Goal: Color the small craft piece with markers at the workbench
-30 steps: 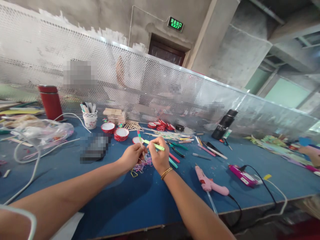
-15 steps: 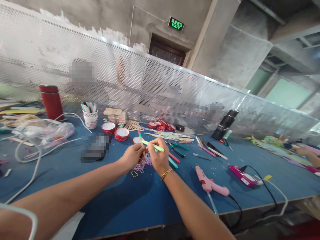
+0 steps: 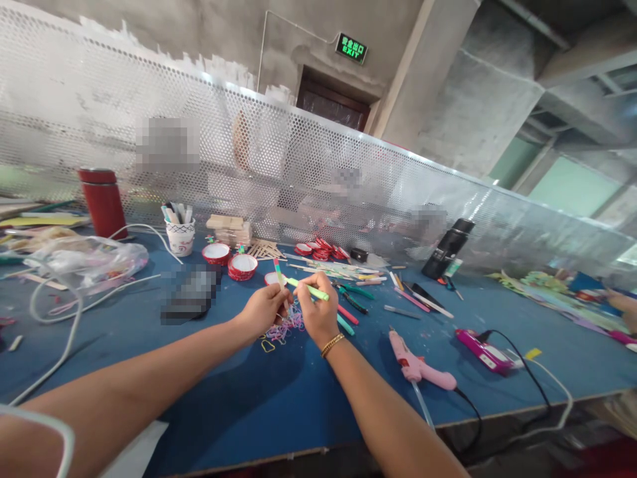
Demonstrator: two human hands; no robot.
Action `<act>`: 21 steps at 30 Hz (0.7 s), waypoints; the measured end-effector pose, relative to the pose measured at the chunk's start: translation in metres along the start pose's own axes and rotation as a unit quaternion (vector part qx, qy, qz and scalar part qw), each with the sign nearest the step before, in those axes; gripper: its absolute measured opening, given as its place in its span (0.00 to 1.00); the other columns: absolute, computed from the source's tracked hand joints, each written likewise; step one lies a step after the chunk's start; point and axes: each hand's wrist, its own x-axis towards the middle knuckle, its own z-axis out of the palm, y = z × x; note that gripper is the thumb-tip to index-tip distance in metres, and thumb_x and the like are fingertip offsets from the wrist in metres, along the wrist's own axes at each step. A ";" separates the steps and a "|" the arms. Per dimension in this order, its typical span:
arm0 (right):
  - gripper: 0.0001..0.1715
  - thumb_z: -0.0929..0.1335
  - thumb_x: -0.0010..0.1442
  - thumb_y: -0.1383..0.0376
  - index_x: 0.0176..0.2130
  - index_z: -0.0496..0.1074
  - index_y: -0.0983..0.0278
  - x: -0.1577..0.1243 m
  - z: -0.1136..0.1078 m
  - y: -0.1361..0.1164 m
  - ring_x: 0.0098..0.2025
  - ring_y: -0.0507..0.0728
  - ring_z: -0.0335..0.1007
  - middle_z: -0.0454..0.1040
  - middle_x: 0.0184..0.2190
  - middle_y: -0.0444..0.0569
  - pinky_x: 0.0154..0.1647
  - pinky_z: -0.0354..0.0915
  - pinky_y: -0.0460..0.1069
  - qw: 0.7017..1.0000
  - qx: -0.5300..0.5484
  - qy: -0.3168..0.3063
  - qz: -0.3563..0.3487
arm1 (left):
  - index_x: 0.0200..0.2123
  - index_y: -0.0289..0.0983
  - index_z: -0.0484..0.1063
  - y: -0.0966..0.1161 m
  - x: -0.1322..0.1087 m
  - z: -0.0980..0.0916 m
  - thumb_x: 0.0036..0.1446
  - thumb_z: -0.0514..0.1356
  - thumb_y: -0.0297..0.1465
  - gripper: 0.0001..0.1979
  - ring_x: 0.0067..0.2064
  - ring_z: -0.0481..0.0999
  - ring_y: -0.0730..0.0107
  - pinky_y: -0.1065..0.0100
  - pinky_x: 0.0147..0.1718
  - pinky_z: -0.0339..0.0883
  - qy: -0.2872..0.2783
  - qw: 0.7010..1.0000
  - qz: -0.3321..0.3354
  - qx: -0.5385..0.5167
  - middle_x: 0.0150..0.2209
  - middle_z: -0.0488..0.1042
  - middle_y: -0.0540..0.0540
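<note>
My left hand (image 3: 263, 311) is closed around a pale wooden craft stick (image 3: 281, 279), held upright with red and green colouring at its top end. Pinched in my right hand (image 3: 318, 318) is a light green marker (image 3: 314, 291), its tip pointing left towards the stick. Whether the tip touches the stick I cannot tell. Below my hands lies a pile of small coloured rubber bands (image 3: 284, 330), partly hidden by my fingers. A red marker (image 3: 348, 315) and a teal marker (image 3: 345, 324) lie just right of my right hand.
A pink glue gun (image 3: 418, 364) with its cord lies at the right. Red-rimmed round containers (image 3: 242, 267), a paper cup (image 3: 180, 238) of pens and pliers (image 3: 354, 300) sit beyond my hands. A red flask (image 3: 103, 206) stands left. Another person's hand (image 3: 622, 305) is at far right.
The light green marker has shifted slightly right, away from the stick, with my right hand. My left hand stays nearly still. At far right, the other person's hand has moved.
</note>
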 end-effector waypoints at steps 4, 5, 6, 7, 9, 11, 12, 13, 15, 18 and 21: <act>0.07 0.64 0.59 0.63 0.30 0.65 0.62 0.000 0.000 0.001 0.29 0.53 0.66 0.70 0.25 0.43 0.33 0.63 0.48 1.000 0.002 -0.014 0.000 | 0.24 0.36 0.66 0.000 0.000 0.000 0.49 0.61 0.47 0.19 0.18 0.62 0.78 0.75 0.17 0.55 -0.006 1.000 0.005 -0.006 0.17 0.63 0.53; 0.07 0.64 0.59 0.63 0.30 0.65 0.62 0.000 0.000 0.001 0.29 0.53 0.66 0.70 0.26 0.43 0.34 0.63 0.48 1.000 0.000 -0.015 -0.001 | 0.24 0.36 0.66 0.000 0.000 0.000 0.49 0.61 0.47 0.19 0.18 0.62 0.78 0.75 0.17 0.55 -0.007 1.000 0.005 -0.007 0.17 0.63 0.53; 0.07 0.64 0.59 0.63 0.30 0.65 0.62 0.000 0.000 0.001 0.29 0.53 0.66 0.70 0.26 0.43 0.34 0.63 0.48 1.000 -0.003 -0.013 -0.001 | 0.24 0.36 0.66 0.000 0.000 0.000 0.49 0.61 0.47 0.19 0.18 0.62 0.78 0.75 0.17 0.55 -0.005 1.000 0.003 -0.006 0.17 0.63 0.53; 0.07 0.64 0.59 0.63 0.29 0.65 0.62 0.000 0.000 0.001 0.29 0.53 0.66 0.70 0.26 0.43 0.34 0.63 0.48 1.000 -0.004 -0.009 -0.001 | 0.24 0.36 0.66 0.000 0.000 0.000 0.49 0.61 0.46 0.19 0.18 0.62 0.78 0.75 0.17 0.55 -0.003 1.000 0.001 -0.004 0.17 0.64 0.53; 0.07 0.64 0.60 0.63 0.29 0.65 0.62 0.000 0.000 0.001 0.28 0.53 0.66 0.70 0.25 0.43 0.33 0.63 0.48 1.000 0.000 -0.003 0.000 | 0.24 0.36 0.66 0.001 0.000 0.000 0.50 0.61 0.46 0.18 0.18 0.62 0.78 0.75 0.17 0.55 0.000 1.000 -0.003 -0.001 0.17 0.64 0.53; 0.07 0.64 0.60 0.63 0.30 0.65 0.62 0.000 0.000 0.001 0.28 0.53 0.66 0.70 0.25 0.43 0.33 0.63 0.48 1.000 0.006 -0.008 0.002 | 0.24 0.36 0.66 0.001 0.000 0.000 0.50 0.61 0.45 0.18 0.18 0.62 0.78 0.75 0.17 0.55 -0.002 1.000 -0.003 -0.003 0.17 0.64 0.53; 0.07 0.64 0.60 0.63 0.30 0.65 0.62 0.000 0.000 0.001 0.28 0.53 0.66 0.70 0.25 0.43 0.33 0.63 0.48 1.000 0.006 -0.013 0.001 | 0.23 0.36 0.65 0.001 0.000 0.000 0.50 0.61 0.45 0.18 0.18 0.61 0.78 0.75 0.17 0.55 -0.004 1.000 -0.003 -0.004 0.17 0.63 0.53; 0.07 0.64 0.60 0.63 0.30 0.65 0.62 0.000 0.000 0.001 0.29 0.53 0.67 0.70 0.26 0.43 0.34 0.63 0.48 1.000 0.003 -0.017 0.000 | 0.23 0.36 0.65 0.001 0.000 0.001 0.51 0.60 0.45 0.18 0.18 0.61 0.78 0.76 0.17 0.55 -0.005 1.000 -0.003 -0.004 0.17 0.63 0.54; 0.07 0.64 0.60 0.63 0.30 0.65 0.62 0.000 0.000 0.001 0.30 0.53 0.67 0.71 0.26 0.44 0.35 0.63 0.48 1.000 -0.005 -0.017 -0.001 | 0.24 0.36 0.65 0.002 0.000 0.001 0.52 0.59 0.44 0.17 0.18 0.61 0.78 0.76 0.17 0.55 -0.003 1.000 -0.006 0.001 0.17 0.63 0.54; 0.08 0.64 0.59 0.63 0.29 0.65 0.62 0.000 0.000 0.001 0.29 0.53 0.66 0.70 0.25 0.43 0.34 0.63 0.48 1.000 -0.008 -0.004 -0.001 | 0.25 0.36 0.66 0.002 0.000 0.000 0.53 0.59 0.43 0.15 0.18 0.62 0.78 0.75 0.17 0.56 0.003 1.000 -0.006 0.013 0.17 0.64 0.53; 0.08 0.64 0.60 0.63 0.29 0.65 0.62 0.000 0.000 0.001 0.29 0.53 0.66 0.70 0.25 0.43 0.33 0.62 0.48 1.000 0.001 -0.009 -0.001 | 0.25 0.36 0.66 0.001 0.000 -0.001 0.52 0.59 0.43 0.16 0.18 0.62 0.78 0.75 0.17 0.56 0.000 1.000 -0.002 0.012 0.17 0.64 0.53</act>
